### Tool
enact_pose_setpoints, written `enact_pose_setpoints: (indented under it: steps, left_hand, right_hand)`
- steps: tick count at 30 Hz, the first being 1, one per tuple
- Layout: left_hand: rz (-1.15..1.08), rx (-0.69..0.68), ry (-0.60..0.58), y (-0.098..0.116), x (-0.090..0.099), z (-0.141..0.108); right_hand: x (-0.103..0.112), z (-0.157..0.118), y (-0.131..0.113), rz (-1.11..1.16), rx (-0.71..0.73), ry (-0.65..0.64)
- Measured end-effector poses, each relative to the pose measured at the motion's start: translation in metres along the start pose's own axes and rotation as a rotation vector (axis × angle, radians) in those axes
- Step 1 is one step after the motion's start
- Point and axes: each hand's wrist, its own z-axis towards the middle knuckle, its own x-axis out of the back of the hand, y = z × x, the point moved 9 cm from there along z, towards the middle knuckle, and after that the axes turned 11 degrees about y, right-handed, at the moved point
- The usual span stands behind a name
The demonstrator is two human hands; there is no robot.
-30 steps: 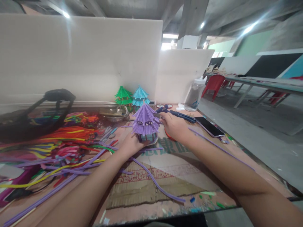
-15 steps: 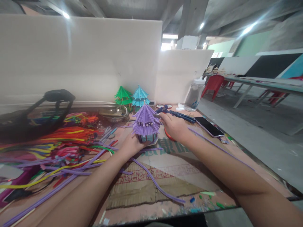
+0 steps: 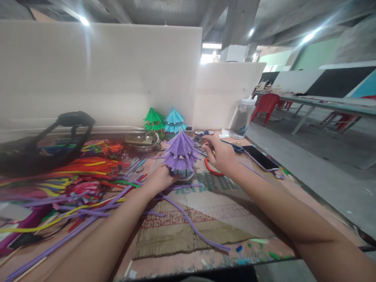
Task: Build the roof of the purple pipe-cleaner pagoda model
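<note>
A small purple pavilion (image 3: 181,152) with a two-tier roof of fuzzy stems stands in front of me. My left hand (image 3: 163,176) grips its base from the left, fingertips partly hidden behind it. To the right of the roof, my right hand (image 3: 219,152) hovers over several tools, thumb and forefinger apart with nothing clearly held between them. Beneath it shows the orange handle of what look like scissors (image 3: 213,168). A dark-blue-handled tool (image 3: 235,148) lies partly behind the hand. A green pavilion (image 3: 154,119) and a light blue one (image 3: 175,119) stand behind.
Bundles of coloured fuzzy stems (image 3: 88,168) cover the left side, near a blurred black object (image 3: 73,119). A glass bowl (image 3: 142,141) stands behind. A phone (image 3: 261,158) and water bottle (image 3: 242,117) stand right. Loose purple stems (image 3: 194,227) lie on the cardboard (image 3: 164,239).
My right hand has drawn back from the purple roof to the right, and its thumb and forefinger have parted. The pavilion has turned or tilted slightly in my left hand.
</note>
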Motion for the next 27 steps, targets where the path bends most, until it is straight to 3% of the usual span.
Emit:
enact_pose_setpoints:
  steps: [3,8,14,27]
  left_hand:
    - [-0.024,-0.026,-0.019,-0.01,0.002,0.002]
    - [0.058,0.029,-0.102,-0.027,-0.006,0.001]
    - [0.125,0.044,-0.136,-0.025,-0.003,0.0]
    - [0.147,0.012,-0.11,-0.026,0.0,0.002]
  right_hand:
    - [0.003,0.001,-0.004,0.049,-0.013,-0.003]
    - [-0.002,-0.003,-0.019,0.024,0.096,-0.039]
    - [-0.005,-0.004,-0.026,-0.058,0.209,0.005]
    - [-0.007,-0.005,-0.029,-0.028,0.211,-0.032]
